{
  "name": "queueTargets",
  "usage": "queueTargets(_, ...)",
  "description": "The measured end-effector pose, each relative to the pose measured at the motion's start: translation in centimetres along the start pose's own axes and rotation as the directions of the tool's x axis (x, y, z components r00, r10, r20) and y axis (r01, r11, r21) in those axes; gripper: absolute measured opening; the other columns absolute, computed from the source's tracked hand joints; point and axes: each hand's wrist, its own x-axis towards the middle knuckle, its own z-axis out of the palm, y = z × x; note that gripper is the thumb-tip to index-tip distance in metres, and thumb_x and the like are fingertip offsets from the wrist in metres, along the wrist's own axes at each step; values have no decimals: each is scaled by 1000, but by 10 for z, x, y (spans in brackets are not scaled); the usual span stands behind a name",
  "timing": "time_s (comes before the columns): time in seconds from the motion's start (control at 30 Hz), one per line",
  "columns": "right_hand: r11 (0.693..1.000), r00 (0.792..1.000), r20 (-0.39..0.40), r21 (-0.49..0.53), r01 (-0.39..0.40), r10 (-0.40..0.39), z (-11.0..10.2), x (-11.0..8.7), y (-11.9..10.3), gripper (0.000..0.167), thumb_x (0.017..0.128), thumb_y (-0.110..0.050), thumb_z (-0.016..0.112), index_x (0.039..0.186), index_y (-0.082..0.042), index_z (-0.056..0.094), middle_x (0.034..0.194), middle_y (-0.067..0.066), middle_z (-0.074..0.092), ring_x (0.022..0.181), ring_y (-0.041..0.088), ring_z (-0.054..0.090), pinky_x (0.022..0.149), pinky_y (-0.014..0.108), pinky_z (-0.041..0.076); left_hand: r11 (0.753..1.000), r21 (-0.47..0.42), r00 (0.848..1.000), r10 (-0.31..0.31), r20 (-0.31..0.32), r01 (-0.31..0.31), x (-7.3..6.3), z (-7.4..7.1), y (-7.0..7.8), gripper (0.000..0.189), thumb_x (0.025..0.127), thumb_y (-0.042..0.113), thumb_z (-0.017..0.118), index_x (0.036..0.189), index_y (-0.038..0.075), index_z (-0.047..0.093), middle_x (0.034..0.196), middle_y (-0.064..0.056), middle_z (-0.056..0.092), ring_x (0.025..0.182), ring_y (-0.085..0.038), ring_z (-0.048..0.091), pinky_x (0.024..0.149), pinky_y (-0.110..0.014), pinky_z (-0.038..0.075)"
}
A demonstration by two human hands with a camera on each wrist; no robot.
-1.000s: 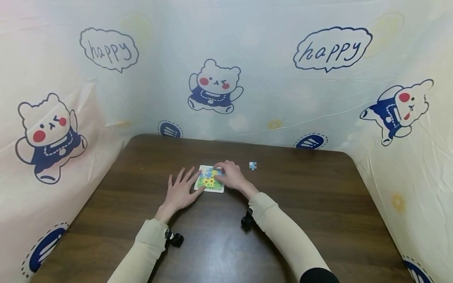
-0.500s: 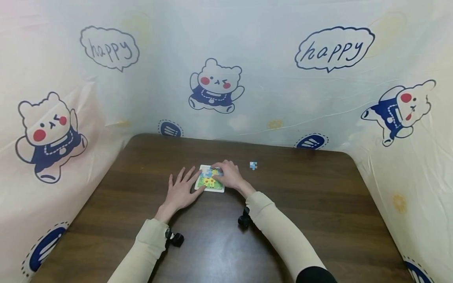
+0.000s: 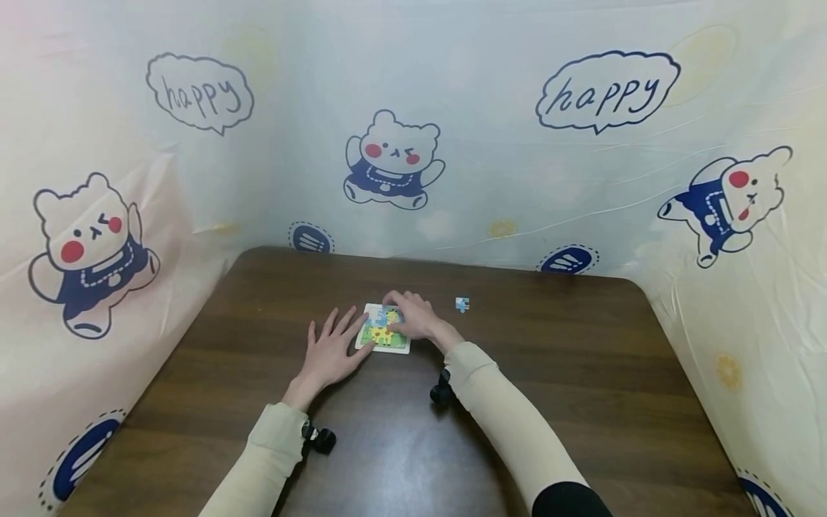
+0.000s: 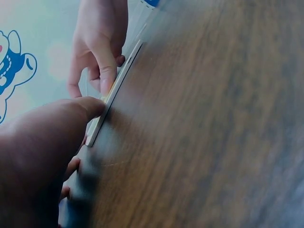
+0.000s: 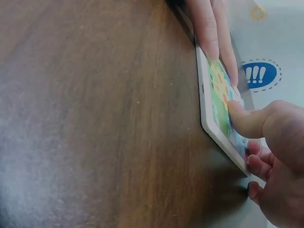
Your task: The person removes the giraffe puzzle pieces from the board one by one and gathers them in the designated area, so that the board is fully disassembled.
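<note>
Puzzle (image 3: 381, 336) lies flat on the bench (image 3: 362, 467), toward the far edge and a little left of midway between the side edges. Inside its white frame a yellow giraffe stands on green, with blue above. The left hand (image 3: 328, 357) has its fingers spread, thumb and forefinger touching the puzzle's left side. The right hand (image 3: 418, 319) arches over the right side, fingers bent and thumb on the giraffe picture; I cannot tell whether they pinch a piece. A loose piece (image 3: 461, 304), blue and white, lies apart from the puzzle and the right hand, on the side of the bench's far right corner. Beyond the far edge hangs a curtain (image 3: 491, 172) printed with bears.
</note>
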Motion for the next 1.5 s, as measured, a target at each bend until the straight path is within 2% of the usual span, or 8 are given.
queueTargets(0.17, 997, 998, -66, 78, -2, 7, 5, -1, 1, 48, 104, -21, 78, 147, -20, 57, 144, 15, 59, 132, 33, 55, 116, 54, 40, 1000, 0, 1000, -3, 0, 3, 0, -2, 2, 74, 108, 56, 61, 172, 24, 40, 183, -12, 31, 170, -49, 19, 129, -85, 6)
queueTargets(0.43, 980, 985, -170, 196, 35, -2, 14, -5, 5, 44, 104, -13, 75, 145, -10, 61, 147, 15, 63, 138, 33, 58, 123, 62, 36, 1000, -18, 1000, 11, -23, -11, 0, -1, 3, 74, 107, 52, 63, 170, 21, 43, 181, -15, 34, 169, -52, 21, 128, -86, 6)
queueTargets(0.57, 962, 975, -216, 272, 10, 50, 18, -7, 7, 42, 102, -11, 76, 143, -7, 64, 133, 13, 66, 110, 24, 61, 103, 45, 49, 1000, -24, 1000, 9, -24, -9, 0, -1, 3, 74, 106, 52, 64, 170, 21, 44, 181, -15, 34, 169, -52, 21, 128, -86, 6)
queueTargets(0.67, 949, 970, -231, 314, 4, 72, 18, -9, 6, 42, 102, -10, 77, 142, -5, 68, 122, 14, 64, 96, 20, 54, 85, 33, 46, 1000, -19, 1000, 8, -20, -9, 1, -2, 4, 75, 106, 53, 64, 171, 22, 43, 181, -15, 33, 169, -51, 20, 128, -86, 6)
queueTargets(0.73, 947, 969, -237, 323, 5, 75, 18, -9, 7, 40, 102, -10, 78, 141, -6, 70, 119, 13, 64, 94, 18, 52, 82, 28, 43, 1000, -22, 1000, 5, -18, -5, 1, -1, 4, 74, 107, 53, 62, 171, 21, 42, 181, -15, 33, 169, -51, 20, 128, -85, 5)
queueTargets(1.03, 947, 965, -249, 321, 2, 83, 23, -9, 9, 35, 102, -10, 77, 137, -6, 74, 125, 13, 66, 100, 19, 56, 85, 29, 46, 1000, -20, 1000, 1, -18, -2, 0, -1, 4, 75, 106, 53, 64, 171, 21, 42, 182, -15, 32, 170, -51, 19, 129, -85, 4)
queueTargets(1.27, 943, 949, -299, 333, 1, 105, 27, -10, 8, 32, 101, -10, 78, 132, -4, 74, 119, 13, 71, 100, 20, 62, 88, 30, 52, 999, -48, 1000, 7, -23, -8, -1, 2, 2, 75, 106, 53, 63, 170, 21, 43, 181, -16, 33, 169, -52, 20, 129, -85, 3)
queueTargets(1.5, 936, 941, -313, 353, -12, 130, 27, -10, 6, 30, 101, -10, 78, 130, -4, 74, 119, 13, 73, 99, 19, 63, 86, 28, 52, 998, -64, 999, 21, -34, -23, 0, 8, -4, 77, 106, 65, 56, 171, 26, 42, 182, -14, 32, 169, -51, 19, 128, -85, 2)
